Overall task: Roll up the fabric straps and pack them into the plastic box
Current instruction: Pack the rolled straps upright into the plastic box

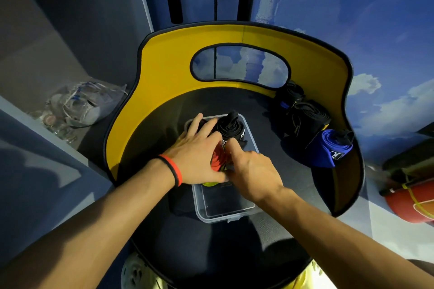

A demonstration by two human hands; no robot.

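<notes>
- My left hand (199, 152) lay flat with the fingers straight. It pressed down on the red roll (217, 158) and reached over the far-left corner of the plastic box (225, 213).
- My right hand (251, 169) came against the same roll from the other side, with the fingers bent downward. I could not tell if they really pinched it, because their tips were hidden.
- The red roll sat between my two hands, about the middle of the box, and only partly sunk in.
- Just beyond my fingers stood the black roll (231, 128), already in the far end of the box and touching the red one or very nearly.
- To do this step well, I judged I should push the red roll straight down, tight against the black one, and keep its loose end trapped so it does not unwind.
- The part of the box nearer to me than my hands looked free for more rolls.
- Well apart, to the right of my right hand, the blue roll (326, 148) and the other black rolls (305, 119) waited on the seat (211, 253) against the yellow backrest (169, 58).
</notes>
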